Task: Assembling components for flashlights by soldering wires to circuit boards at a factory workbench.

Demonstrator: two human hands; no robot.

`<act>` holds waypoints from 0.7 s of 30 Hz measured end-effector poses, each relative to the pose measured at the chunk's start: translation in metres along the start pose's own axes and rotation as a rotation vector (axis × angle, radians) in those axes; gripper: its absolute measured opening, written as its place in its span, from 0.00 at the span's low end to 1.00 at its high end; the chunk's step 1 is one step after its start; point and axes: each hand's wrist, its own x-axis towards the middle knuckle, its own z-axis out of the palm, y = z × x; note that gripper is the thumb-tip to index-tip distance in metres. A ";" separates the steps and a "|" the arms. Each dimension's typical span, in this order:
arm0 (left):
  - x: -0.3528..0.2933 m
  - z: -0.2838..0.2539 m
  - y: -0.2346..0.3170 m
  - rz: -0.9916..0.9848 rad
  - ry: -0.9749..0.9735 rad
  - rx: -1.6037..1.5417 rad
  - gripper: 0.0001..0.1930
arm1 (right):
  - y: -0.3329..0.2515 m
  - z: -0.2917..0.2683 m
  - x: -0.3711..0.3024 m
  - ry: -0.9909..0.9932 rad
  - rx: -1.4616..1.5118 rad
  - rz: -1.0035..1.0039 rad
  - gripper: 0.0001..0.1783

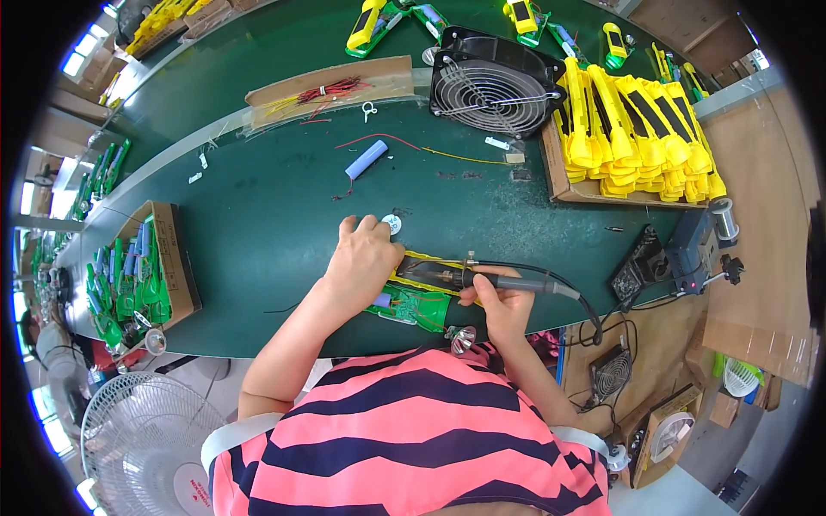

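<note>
Two grips, one yellow shell between them.
My right grip is clamped on the iron, its front end over the shell; my left grip covers the shell's left end, though I can't tell whether it pinches. The green half lies just below on the desk, a lamp at the near edge. I judge a snagged cable could jerk the tip, scorching plastic or fingers.

You are stationed in an electronics assembly workshop, evidenced by your green-topped workbench, the soldering iron, a wire spool at right, boxed yellow plastic casings far right and boxed green casings at left.
</note>
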 end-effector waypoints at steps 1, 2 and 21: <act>0.000 0.000 0.000 -0.001 0.004 -0.012 0.04 | -0.001 -0.001 -0.002 0.000 0.000 -0.002 0.08; 0.001 0.000 0.000 0.000 0.005 -0.012 0.04 | -0.003 -0.002 -0.004 0.007 -0.010 -0.060 0.08; 0.001 -0.001 0.000 -0.063 0.029 -0.056 0.01 | -0.017 -0.036 -0.014 -0.192 -0.961 -0.504 0.32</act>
